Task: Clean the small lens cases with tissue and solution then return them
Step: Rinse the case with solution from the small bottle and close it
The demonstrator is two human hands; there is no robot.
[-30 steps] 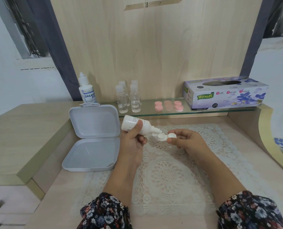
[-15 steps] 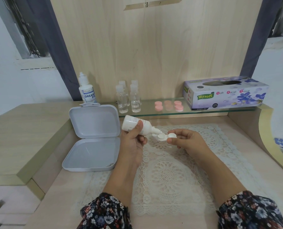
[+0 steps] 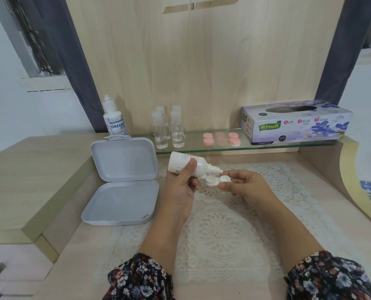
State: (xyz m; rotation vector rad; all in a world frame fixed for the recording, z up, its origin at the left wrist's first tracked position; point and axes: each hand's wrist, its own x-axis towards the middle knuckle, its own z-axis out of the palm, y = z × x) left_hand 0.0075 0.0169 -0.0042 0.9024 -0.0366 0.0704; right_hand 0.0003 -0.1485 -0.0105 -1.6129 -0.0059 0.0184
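Observation:
My left hand (image 3: 181,187) grips a white solution bottle (image 3: 185,163) tilted on its side, nozzle pointing right over a white lens case. My right hand (image 3: 243,186) holds that lens case (image 3: 217,180) by its right end, above the lace mat; both round cups face up and open. The nozzle tip sits just above the right cup. Several pink lens case caps (image 3: 221,138) lie on the glass shelf. A purple tissue box (image 3: 297,122) stands at the shelf's right end.
An open grey plastic box (image 3: 122,182) lies left of my hands. A Dream Eye bottle (image 3: 114,119) and several small clear bottles (image 3: 168,129) stand along the back. The glass shelf (image 3: 266,146) runs across the back. A white lace mat (image 3: 223,230) covers the desk.
The bottle's nozzle has shifted slightly right, from over the left cup to the right cup. Both hands otherwise hold steady.

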